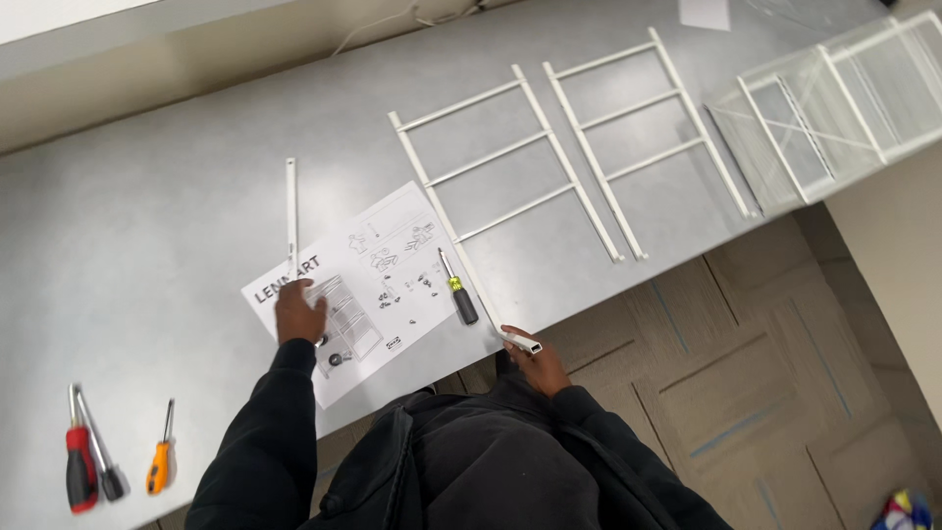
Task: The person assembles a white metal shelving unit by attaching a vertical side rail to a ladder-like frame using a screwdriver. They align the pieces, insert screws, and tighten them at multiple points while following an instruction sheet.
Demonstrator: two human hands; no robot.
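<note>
Assembly at an early stage. Left hand rests flat, fingers together, on the printed white instruction sheet; right hand grips the near end of a white metal ladder-shaped side frame on the grey surface. A second matching frame lies beyond, unjoined; a black-handled screwdriver lies untouched between the hands.

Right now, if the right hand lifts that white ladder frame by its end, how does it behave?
The white ladder frame looks like thin tubing, so probably light and fairly stiff. Held only at the corner by the right hand, the long frame would likely sag or swing. It lies flat on the smooth grey table, so it may slide easily.
</note>
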